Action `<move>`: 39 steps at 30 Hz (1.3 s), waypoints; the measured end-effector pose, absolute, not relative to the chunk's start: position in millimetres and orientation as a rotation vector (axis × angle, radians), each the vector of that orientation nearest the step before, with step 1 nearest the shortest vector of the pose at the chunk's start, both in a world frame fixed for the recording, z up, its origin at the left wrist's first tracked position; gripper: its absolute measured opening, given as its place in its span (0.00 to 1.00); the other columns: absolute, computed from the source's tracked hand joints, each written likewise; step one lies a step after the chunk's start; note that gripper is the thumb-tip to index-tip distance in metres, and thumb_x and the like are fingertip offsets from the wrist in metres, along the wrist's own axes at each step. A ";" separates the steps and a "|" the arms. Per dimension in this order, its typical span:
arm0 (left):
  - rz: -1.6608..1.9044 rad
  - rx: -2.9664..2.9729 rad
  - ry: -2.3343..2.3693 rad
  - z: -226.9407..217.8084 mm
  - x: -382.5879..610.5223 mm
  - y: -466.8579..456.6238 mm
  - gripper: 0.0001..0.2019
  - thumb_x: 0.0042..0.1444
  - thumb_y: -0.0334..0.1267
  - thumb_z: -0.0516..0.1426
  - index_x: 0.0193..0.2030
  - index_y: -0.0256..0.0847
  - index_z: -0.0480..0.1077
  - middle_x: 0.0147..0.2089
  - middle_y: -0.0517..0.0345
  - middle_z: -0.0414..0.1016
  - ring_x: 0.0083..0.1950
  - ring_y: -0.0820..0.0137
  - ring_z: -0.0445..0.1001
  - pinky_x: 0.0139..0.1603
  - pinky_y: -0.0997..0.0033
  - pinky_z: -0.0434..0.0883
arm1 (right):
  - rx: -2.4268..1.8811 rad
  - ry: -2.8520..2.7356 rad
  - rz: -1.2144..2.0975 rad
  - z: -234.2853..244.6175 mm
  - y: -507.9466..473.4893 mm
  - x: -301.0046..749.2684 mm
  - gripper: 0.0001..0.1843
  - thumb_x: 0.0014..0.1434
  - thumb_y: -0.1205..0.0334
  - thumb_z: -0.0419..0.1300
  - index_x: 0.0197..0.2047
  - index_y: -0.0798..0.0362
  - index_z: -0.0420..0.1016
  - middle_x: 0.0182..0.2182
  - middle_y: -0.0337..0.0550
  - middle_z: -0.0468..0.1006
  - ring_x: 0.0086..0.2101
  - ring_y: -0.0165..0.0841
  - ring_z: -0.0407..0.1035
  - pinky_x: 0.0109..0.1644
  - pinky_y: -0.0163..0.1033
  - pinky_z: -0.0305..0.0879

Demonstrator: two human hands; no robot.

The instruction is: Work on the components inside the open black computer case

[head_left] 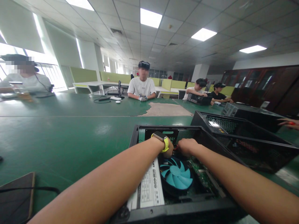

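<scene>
We have the green table before us, and on it the open computer case, its open face upward. A second case stands just beyond its right side; should ours get pushed that way, we think the two could knock together. Inside, the labelled power supply lies below our left forearm, and a careless elbow could scrape its edge. The turquoise fan sits just on the near side of our hands, so a slip downward might bend a blade. Pulling hard on the small red wires between the hands could strain them, because the space there looks cramped.

As for pose, both forearms reach forward over the case and converge at its far end. The left hand drops inward below a yellow-banded watch; the right hand meets it nearly knuckle to knuckle, its back upward and curled. The fingers point down out of sight on both, so we cannot tell whether they pinch a wire or rest apart.
</scene>
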State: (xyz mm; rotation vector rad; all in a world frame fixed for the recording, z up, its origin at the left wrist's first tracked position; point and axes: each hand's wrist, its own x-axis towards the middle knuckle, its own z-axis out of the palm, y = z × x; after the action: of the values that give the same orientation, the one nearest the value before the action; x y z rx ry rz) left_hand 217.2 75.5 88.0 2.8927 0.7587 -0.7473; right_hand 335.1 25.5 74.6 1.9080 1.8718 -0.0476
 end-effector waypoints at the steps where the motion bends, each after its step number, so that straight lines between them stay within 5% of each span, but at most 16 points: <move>1: -0.767 2.886 0.755 88.8 216.9 75.1 0.10 0.43 0.39 0.57 0.29 0.36 0.76 0.28 0.47 0.78 0.32 0.60 0.74 0.34 0.66 0.72 | 1.905 1.870 -0.046 74.8 25.2 334.7 0.12 0.55 0.63 0.61 0.43 0.58 0.74 0.44 0.50 0.76 0.44 0.39 0.71 0.45 0.48 0.71; 6: -0.853 2.845 0.735 93.7 216.5 76.6 0.12 0.44 0.39 0.56 0.34 0.37 0.77 0.33 0.46 0.78 0.34 0.59 0.75 0.35 0.65 0.71 | 1.890 1.874 -0.034 75.6 24.4 333.5 0.11 0.58 0.62 0.59 0.44 0.57 0.73 0.45 0.47 0.75 0.44 0.37 0.71 0.46 0.48 0.70; 19: -0.947 2.768 0.713 85.9 222.0 83.3 0.08 0.40 0.36 0.57 0.27 0.38 0.76 0.28 0.51 0.77 0.31 0.61 0.74 0.35 0.64 0.71 | 1.997 1.914 -0.080 77.4 26.9 339.3 0.10 0.56 0.59 0.59 0.41 0.54 0.75 0.42 0.46 0.76 0.42 0.38 0.72 0.43 0.45 0.69; 25: -0.941 2.747 0.731 79.4 222.5 88.2 0.08 0.38 0.38 0.60 0.26 0.38 0.76 0.29 0.50 0.77 0.33 0.59 0.74 0.37 0.62 0.71 | 2.227 1.785 0.007 88.4 31.6 357.8 0.14 0.61 0.58 0.54 0.48 0.54 0.71 0.47 0.48 0.73 0.45 0.37 0.69 0.45 0.46 0.68; 39: -0.932 2.779 0.762 78.4 222.4 79.6 0.07 0.45 0.33 0.55 0.24 0.37 0.75 0.28 0.48 0.77 0.33 0.61 0.74 0.37 0.64 0.71 | 1.958 1.683 -0.410 70.4 38.3 360.8 0.13 0.60 0.57 0.57 0.45 0.57 0.70 0.43 0.44 0.73 0.41 0.34 0.70 0.45 0.46 0.69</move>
State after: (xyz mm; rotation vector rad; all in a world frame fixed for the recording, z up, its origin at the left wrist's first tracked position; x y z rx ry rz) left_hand 222.4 79.6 78.4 2.7788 0.7619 -0.9322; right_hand 360.8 38.3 70.4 1.9581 1.6829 -0.4103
